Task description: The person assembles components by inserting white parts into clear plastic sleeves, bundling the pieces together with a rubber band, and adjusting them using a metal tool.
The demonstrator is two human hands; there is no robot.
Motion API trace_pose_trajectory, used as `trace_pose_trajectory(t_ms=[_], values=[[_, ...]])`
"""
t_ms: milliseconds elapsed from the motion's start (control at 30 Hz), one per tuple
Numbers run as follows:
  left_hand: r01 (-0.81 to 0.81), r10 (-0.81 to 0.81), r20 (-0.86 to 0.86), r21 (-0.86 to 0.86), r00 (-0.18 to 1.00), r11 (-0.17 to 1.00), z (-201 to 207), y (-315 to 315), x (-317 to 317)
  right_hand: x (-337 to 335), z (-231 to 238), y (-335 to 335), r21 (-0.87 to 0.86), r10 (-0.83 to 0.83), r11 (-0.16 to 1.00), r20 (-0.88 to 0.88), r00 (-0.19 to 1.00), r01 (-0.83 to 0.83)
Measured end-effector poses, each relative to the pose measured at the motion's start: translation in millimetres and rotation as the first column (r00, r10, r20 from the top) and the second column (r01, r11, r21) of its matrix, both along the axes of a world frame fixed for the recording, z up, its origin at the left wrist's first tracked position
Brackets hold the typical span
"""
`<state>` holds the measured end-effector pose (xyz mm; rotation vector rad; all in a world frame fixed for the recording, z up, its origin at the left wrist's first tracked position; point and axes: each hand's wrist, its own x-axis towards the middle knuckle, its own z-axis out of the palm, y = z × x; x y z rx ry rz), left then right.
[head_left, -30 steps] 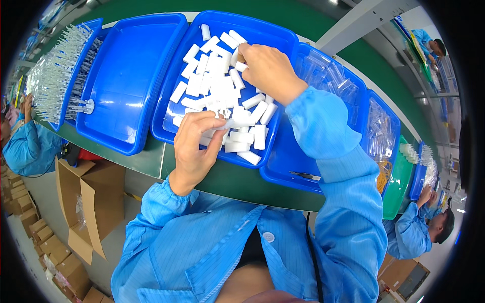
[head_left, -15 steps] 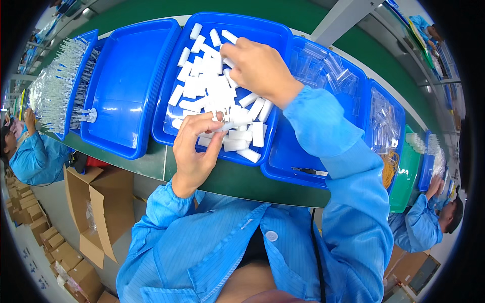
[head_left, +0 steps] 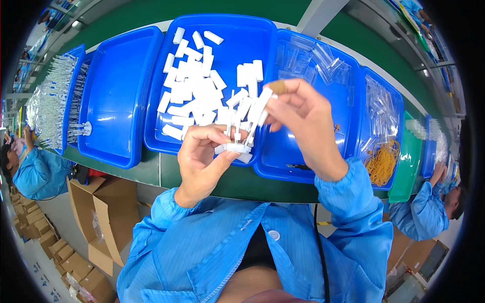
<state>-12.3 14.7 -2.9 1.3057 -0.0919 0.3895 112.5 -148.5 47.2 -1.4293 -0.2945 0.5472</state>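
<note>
My left hand [head_left: 202, 159] pinches a small white plastic piece [head_left: 237, 147], a round base with several thin prongs standing up from it. Held by the thumb and fingers of my right hand [head_left: 303, 118] is a white cylinder [head_left: 261, 107], tilted over the prongs at their right side. Whether it touches a prong I cannot tell. One finger of that hand wears a brown finger cot [head_left: 277, 87]. Both hands are over the near right part of a blue tray [head_left: 230, 38] with many loose white cylinders [head_left: 194, 83] in it.
Further left stand a stack of blue trays [head_left: 113, 86] and a tray of pronged white pieces [head_left: 58, 101]. On the right, blue trays hold clear plastic parts [head_left: 323, 63] and yellow rubber bands [head_left: 382, 164]. An open cardboard box [head_left: 103, 217] sits below the table edge. People work at both sides.
My right hand has come from the tray's far side toward me and right, now with a white cylinder. The pronged piece in my left hand has tipped upright and shifted slightly right.
</note>
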Motion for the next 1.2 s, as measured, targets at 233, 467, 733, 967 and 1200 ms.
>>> trace_pose_trajectory(t_ms=[233,467,733,967,1200], values=[[-0.043,0.044,0.038,-0.030,0.998,0.999,-3.3,-13.8,6.3,-29.2,-2.5,-13.2,0.138,0.017,0.990,0.073,0.997,-0.027],[-0.087,0.078,0.122,0.073,0.989,0.994,-10.9,-1.9,-4.0,-25.5,7.5,-14.5,-0.037,0.160,0.987,0.123,0.979,-0.157],[-0.438,0.430,0.109,0.370,0.896,0.819,-19.0,16.8,-7.4,67.2,-22.6,45.8,-0.517,0.411,0.833,0.816,0.406,0.197],[-0.484,0.490,0.089,0.382,0.867,0.788,-22.4,20.6,-12.1,67.6,-43.1,109.8,-0.799,0.739,0.571,0.600,0.308,0.186],[-0.490,0.478,0.147,0.439,0.866,0.753,-21.8,21.2,-12.5,64.3,-49.4,108.0,-0.621,0.547,0.755,0.774,0.319,0.212]])
